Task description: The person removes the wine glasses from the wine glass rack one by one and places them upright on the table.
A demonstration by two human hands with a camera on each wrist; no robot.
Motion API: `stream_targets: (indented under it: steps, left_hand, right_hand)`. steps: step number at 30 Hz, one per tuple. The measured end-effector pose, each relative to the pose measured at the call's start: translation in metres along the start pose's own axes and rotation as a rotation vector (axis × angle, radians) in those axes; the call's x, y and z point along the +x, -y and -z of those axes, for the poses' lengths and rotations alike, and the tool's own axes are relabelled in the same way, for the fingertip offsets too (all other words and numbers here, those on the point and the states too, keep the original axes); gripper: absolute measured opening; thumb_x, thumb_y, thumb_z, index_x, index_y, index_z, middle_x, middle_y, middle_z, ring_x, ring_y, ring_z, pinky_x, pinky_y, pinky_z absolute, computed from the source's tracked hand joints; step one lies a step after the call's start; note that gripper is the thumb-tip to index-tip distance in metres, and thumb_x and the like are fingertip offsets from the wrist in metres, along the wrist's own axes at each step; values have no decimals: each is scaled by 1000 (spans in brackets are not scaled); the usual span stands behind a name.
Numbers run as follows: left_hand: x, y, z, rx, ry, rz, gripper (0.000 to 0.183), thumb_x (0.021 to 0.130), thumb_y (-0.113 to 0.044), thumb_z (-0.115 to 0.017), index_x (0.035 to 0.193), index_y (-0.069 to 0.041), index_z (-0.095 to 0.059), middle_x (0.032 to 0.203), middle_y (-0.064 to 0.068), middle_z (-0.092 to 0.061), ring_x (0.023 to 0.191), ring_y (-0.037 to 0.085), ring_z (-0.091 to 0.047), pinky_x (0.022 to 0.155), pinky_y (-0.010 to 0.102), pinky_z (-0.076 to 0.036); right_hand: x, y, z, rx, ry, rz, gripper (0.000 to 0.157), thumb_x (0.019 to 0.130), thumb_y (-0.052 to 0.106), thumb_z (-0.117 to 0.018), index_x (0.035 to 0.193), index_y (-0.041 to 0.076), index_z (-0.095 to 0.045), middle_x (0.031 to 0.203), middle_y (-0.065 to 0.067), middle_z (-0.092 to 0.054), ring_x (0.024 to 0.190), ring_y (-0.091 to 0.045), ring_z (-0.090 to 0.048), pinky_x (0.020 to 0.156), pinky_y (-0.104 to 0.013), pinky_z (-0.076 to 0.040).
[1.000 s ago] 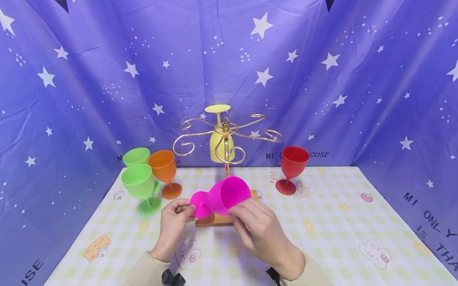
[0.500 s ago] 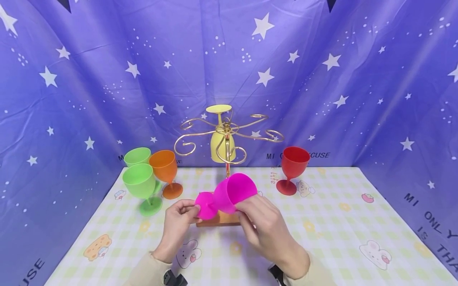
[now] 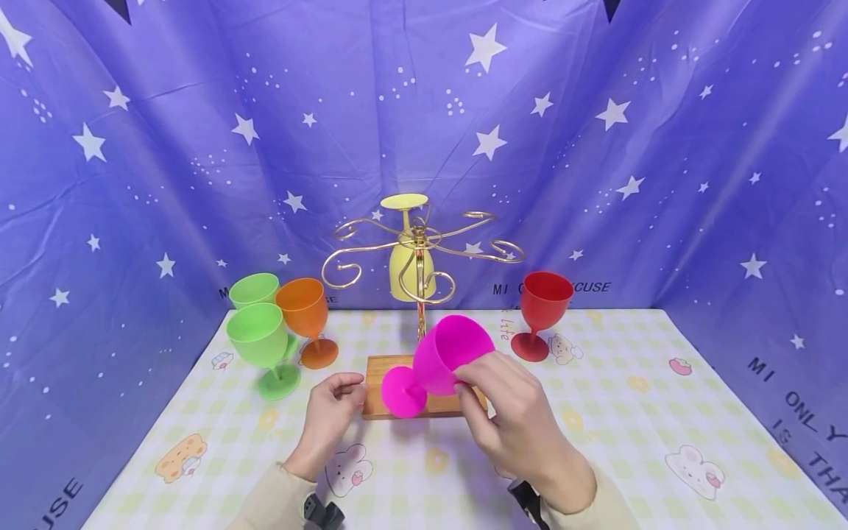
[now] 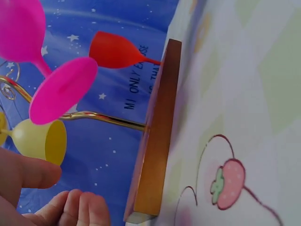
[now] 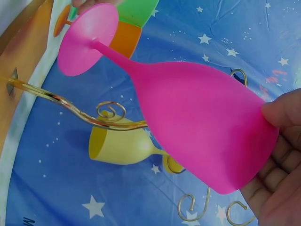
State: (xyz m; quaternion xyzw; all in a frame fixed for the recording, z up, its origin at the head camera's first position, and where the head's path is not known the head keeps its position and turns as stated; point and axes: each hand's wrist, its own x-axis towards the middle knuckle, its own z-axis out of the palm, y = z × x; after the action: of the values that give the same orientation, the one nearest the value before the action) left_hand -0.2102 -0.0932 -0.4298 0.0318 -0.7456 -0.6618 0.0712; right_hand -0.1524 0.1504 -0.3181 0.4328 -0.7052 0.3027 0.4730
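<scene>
My right hand [image 3: 520, 423] pinches the rim of a magenta goblet [image 3: 437, 361], thumb outside and fingers inside the bowl. The goblet is tilted, its foot toward my left hand [image 3: 329, 419]. That hand is apart from the foot and holds nothing; in the left wrist view its thumb and fingers [image 4: 87, 209] stand apart. Behind the goblet rises a gold wire glass rack [image 3: 419, 239] on a wooden base [image 3: 379, 368], partly hidden by the goblet. A yellow goblet [image 3: 405, 269] hangs upside down at the rack's back.
Two green goblets [image 3: 258, 335] and an orange goblet [image 3: 305, 309] stand upright on the left. A red goblet [image 3: 546, 300] stands on the right. A checked cloth [image 3: 616, 456] covers the table, and a blue star curtain [image 3: 318, 162] surrounds the back and sides.
My left hand has let go of the goblet's foot and stays near the base's left end. My right hand has carried the magenta goblet to the right.
</scene>
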Motion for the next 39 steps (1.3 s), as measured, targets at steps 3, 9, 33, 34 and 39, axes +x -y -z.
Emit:
stream_targets:
  steps: [3,9,33,34,39]
  left_hand:
    - [1,3,0,27,-10,20,27,83,-2,-65,107,9,-63,91,16,-66,77,17,-62,66,23,-53]
    - [3,11,0,95,-20,41,28,82,-4,-67,107,7,-64,90,10,-67,77,15,-62,66,23,-50]
    - [18,17,-3,145,115,153,31,80,1,-67,108,12,-60,85,11,-66,73,17,-64,69,33,-56]
    - [18,18,-2,154,118,152,30,80,1,-67,107,12,-60,85,11,-67,73,17,-65,69,33,-56]
    - [21,20,2,179,131,141,25,80,4,-66,103,12,-62,80,10,-67,71,17,-65,66,32,-56]
  right_hand:
    - [1,0,3,-11,-1,2,11,89,6,-55,87,3,-65,77,0,-58,67,-13,-53,63,-23,-42]
    - [2,-2,7,-31,1,-9,12,88,6,-55,87,3,-66,77,0,-59,67,-13,-53,62,-22,-43]
    - [-5,-13,24,-136,41,-98,10,81,5,-58,86,6,-66,77,3,-59,70,-11,-54,65,-23,-42]
    - [-6,-13,25,-138,45,-100,10,81,4,-58,87,6,-66,77,3,-59,70,-11,-54,65,-22,-42]
    - [-9,-15,29,-155,63,-98,12,83,6,-55,87,6,-66,78,3,-59,69,-11,-54,65,-22,-43]
